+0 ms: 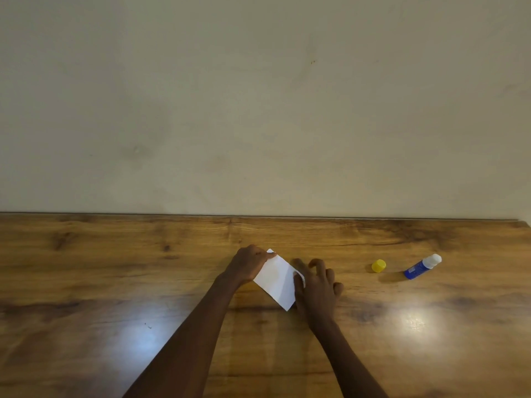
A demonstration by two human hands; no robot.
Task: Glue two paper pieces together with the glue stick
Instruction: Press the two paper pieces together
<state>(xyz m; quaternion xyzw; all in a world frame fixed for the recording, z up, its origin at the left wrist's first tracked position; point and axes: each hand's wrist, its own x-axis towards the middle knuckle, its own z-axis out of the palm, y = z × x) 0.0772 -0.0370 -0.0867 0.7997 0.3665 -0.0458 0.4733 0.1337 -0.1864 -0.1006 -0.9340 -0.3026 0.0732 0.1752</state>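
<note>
A white paper piece (278, 280) lies slanted on the wooden table (115, 268) near its middle. My left hand (247, 264) pinches the paper's far left corner between thumb and fingers. My right hand (316, 288) rests on the paper's right edge with its fingers spread and curled, pressing down. I cannot tell whether a second piece lies under the first. The blue glue stick (421, 267) lies on its side to the right with its white glue tip exposed. Its yellow cap (378, 266) sits on the table just left of it.
A plain beige wall (258, 110) rises behind the table's far edge. The table's right corner shows at the upper right. Bright light reflections sit on the glossy wood in front of both arms.
</note>
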